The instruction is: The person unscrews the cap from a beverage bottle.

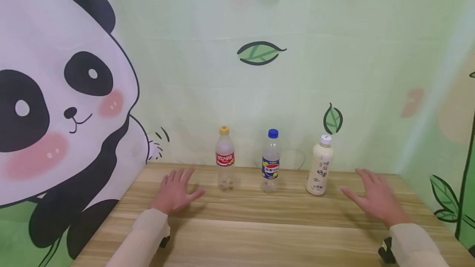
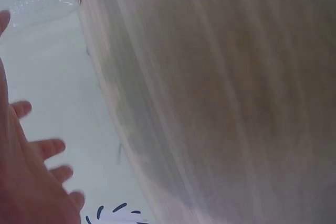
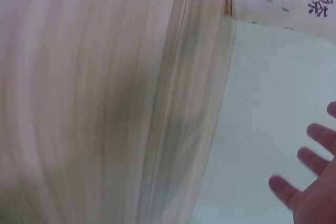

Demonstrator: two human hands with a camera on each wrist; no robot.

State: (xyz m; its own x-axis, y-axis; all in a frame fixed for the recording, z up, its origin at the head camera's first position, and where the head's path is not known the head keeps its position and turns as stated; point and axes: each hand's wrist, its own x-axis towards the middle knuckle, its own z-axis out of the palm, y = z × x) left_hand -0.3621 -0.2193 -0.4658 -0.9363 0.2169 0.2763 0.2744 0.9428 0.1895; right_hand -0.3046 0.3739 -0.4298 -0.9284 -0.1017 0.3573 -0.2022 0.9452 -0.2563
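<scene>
Three bottles stand upright in a row near the back of the wooden table [image 1: 237, 238]. On the left is a clear bottle [image 1: 225, 160] with a yellow cap and red label. The middle clear bottle [image 1: 271, 164] has a blue cap and a blue label. A cream-coloured milk tea bottle [image 1: 320, 168] with a white cap is on the right; its lower part also shows in the right wrist view. My left hand [image 1: 176, 191], fingers spread, is left of the yellow-capped bottle and holds nothing. Right of the milk tea bottle, my right hand [image 1: 376, 197] is likewise spread and holds nothing.
A pale green cloth backdrop [image 1: 208, 73] hangs right behind the table's back edge. It carries a large printed panda [image 1: 122, 52] on the left and printed leaves. A dark wrist device [image 1: 387, 250] shows at the right cuff.
</scene>
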